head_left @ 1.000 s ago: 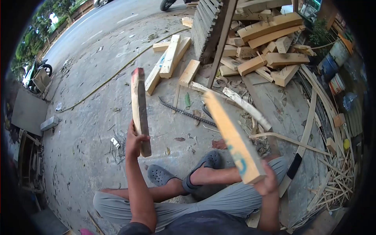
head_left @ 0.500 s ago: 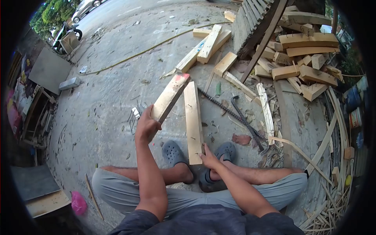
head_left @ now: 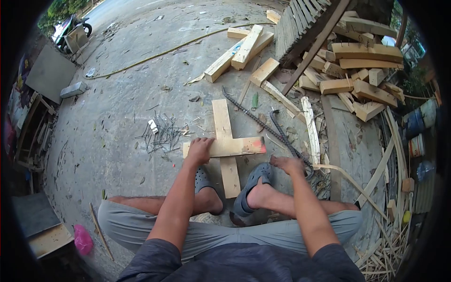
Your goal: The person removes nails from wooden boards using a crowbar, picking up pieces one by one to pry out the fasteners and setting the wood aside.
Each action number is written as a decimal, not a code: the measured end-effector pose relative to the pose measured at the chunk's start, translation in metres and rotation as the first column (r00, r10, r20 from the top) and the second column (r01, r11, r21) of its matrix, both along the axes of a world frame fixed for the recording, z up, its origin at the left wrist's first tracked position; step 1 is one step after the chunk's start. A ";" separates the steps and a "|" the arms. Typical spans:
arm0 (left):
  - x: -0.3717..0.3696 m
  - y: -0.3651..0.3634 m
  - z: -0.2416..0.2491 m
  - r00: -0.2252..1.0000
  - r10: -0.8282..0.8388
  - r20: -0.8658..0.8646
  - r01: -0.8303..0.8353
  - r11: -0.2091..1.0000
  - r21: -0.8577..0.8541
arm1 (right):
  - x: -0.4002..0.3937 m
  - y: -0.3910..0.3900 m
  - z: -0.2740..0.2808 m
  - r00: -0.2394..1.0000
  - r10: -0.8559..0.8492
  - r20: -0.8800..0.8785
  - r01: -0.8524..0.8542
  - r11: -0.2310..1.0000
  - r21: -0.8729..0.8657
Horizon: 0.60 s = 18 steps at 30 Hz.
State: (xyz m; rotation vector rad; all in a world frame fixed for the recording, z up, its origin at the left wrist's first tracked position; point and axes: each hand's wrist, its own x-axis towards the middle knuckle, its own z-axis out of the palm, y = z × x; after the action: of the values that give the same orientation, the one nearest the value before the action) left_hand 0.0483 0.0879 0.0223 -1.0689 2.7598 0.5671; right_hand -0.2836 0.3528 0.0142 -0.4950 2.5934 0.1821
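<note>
A scatter of thin grey steel nails [head_left: 162, 134] lies on the bare grey concrete ground [head_left: 117, 94] at the left, just beside the planks. The left hand [head_left: 199, 150] rests palm down with fingers spread flat on the left end of a short pale wooden plank with a red-painted end [head_left: 230, 146]; it presses rather than wraps, so nothing is clenched. That plank lies crosswise on top of a longer pale wooden plank [head_left: 223, 141] that runs away from the person between two grey rubber clogs [head_left: 253, 181], the pair forming a cross on the ground. Right of the cross, a dark ribbed steel bar [head_left: 253, 120] and a black curved crowbar [head_left: 282, 134] lie slanted on the concrete, touching or nearly so. The right hand [head_left: 287, 164] hovers over the crowbar's near end, fingers loosely curled and holding nothing; whether it touches the metal cannot be told. Farther right, a heap of cut pale timber blocks [head_left: 357, 70] is piled against a leaning slatted wooden pallet [head_left: 300, 23], with thin offcut strips [head_left: 390, 225] strewn towards the right edge.
</note>
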 end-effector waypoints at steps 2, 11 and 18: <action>0.001 0.009 -0.007 0.994 0.067 -0.087 -0.068 0.998 -0.010 | -0.028 0.020 -0.046 0.991 -0.123 -0.045 0.125 0.990 0.058; -0.017 -0.008 -0.029 0.984 0.164 -0.071 -0.172 0.976 -0.133 | -0.076 0.046 0.000 0.938 0.344 0.038 -0.346 0.927 0.145; -0.012 -0.005 -0.015 0.994 0.112 -0.005 -0.111 0.984 -0.142 | -0.092 0.056 -0.005 0.783 0.610 0.125 -0.621 0.779 0.091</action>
State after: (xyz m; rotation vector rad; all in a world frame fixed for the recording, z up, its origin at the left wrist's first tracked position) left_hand 0.0362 0.0831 0.0077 -1.2596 2.7867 0.3858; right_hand -0.3761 0.4089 0.0088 -1.2671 2.2195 0.5286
